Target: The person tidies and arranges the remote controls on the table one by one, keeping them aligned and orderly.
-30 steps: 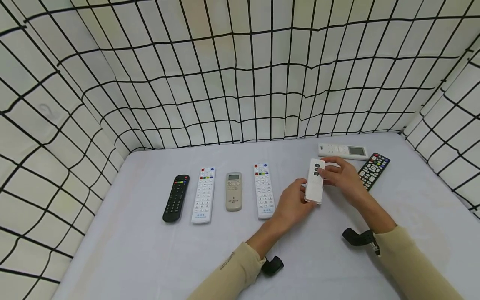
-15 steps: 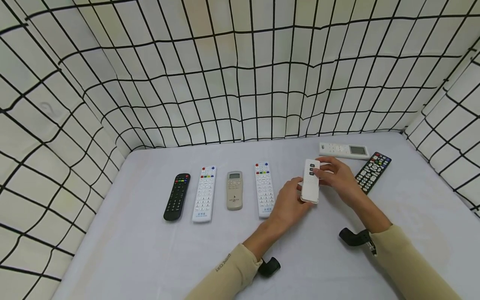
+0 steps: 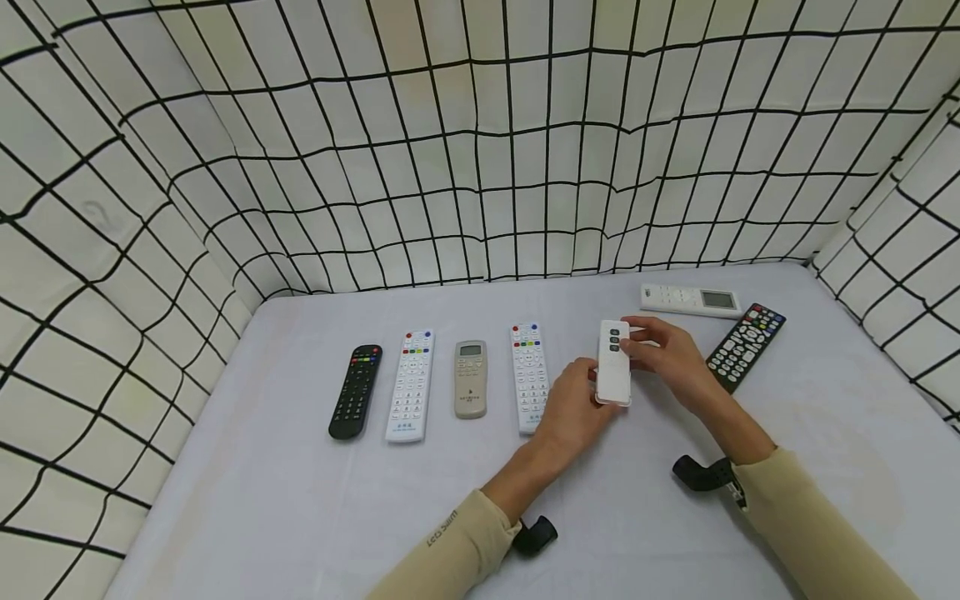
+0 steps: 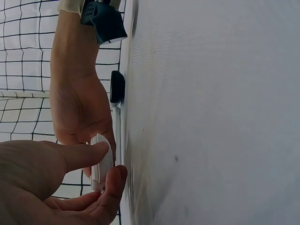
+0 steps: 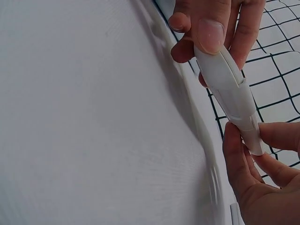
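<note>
Both hands hold one small white remote control [image 3: 614, 375] with several dark buttons near its top, raised over the white tabletop. My left hand [image 3: 573, 408] grips its lower end, thumb along one side. My right hand [image 3: 667, 358] pinches the upper end, with the thumb beside the buttons. Seen edge-on in the right wrist view, the remote [image 5: 229, 93] shows a seam along its side. A white remote with colored buttons [image 3: 529, 375] lies just left of my left hand, partly covered by it. Right of my right hand rests a black remote with white buttons [image 3: 742, 346].
Farther left lie a beige remote [image 3: 470, 379], another white remote [image 3: 410, 387] and a black one [image 3: 356, 392]. A white remote with a screen [image 3: 690, 301] lies crosswise at the back right. Black netting [image 3: 487, 192] over white cloth walls borders the table [image 3: 300, 508].
Both hands have shifted slightly left together, carrying the white remote, which now stands straighter in the head view. The grips look the same, and the remotes on the table have stayed in place.
</note>
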Tool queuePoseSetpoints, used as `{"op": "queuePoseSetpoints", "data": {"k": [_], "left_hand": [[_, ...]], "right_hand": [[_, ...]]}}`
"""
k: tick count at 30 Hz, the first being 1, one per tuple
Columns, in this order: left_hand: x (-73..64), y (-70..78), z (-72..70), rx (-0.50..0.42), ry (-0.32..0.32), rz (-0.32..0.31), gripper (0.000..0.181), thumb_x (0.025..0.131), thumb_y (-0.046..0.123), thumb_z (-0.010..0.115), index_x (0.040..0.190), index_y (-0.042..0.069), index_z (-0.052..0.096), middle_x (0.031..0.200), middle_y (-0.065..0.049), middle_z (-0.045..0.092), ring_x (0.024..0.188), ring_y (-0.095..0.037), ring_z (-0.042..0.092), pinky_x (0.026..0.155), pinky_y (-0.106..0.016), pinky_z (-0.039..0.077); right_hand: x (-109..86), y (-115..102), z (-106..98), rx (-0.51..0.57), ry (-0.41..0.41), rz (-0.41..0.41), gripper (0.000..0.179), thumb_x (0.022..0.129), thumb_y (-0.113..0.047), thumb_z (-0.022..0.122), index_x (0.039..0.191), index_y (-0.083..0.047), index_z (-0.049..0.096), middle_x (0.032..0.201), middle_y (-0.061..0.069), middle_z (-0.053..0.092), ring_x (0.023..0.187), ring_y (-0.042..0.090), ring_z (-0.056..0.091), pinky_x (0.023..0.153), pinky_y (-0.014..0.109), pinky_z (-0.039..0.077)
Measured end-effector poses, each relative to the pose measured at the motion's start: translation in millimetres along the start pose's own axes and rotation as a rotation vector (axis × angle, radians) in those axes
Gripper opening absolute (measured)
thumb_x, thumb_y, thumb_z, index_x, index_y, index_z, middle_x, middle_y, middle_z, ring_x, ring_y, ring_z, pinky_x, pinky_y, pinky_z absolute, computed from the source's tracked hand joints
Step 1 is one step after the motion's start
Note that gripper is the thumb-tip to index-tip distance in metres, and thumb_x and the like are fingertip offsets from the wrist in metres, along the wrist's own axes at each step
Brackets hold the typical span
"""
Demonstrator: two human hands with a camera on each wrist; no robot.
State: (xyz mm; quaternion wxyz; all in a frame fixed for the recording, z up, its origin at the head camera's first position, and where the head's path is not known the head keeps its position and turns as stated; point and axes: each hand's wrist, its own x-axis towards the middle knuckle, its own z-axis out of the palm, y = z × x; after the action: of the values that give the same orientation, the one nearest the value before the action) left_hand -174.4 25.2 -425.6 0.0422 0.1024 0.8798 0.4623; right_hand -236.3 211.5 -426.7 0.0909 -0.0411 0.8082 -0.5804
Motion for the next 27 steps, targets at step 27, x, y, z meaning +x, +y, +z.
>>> {"op": "queuePoseSetpoints", "data": {"k": [27], "left_hand": [[-6.7,2.0,-4.5,0.176,0.020,-0.041,0.061,0.091,0.011,0.080,0.143,-0.003,0.051,0.120,-0.015,0.058,0.094,-0.019,0.056,0.085,-0.030,0.052]], "right_hand": [[9.2,-5,23,-0.094,-0.048,-0.023,0.055,0.101,-0.011,0.065,0.153,0.000,0.048,0.137,0.030,0.063,0.106,0.019,0.066,0.081,0.017,0.056]]}}
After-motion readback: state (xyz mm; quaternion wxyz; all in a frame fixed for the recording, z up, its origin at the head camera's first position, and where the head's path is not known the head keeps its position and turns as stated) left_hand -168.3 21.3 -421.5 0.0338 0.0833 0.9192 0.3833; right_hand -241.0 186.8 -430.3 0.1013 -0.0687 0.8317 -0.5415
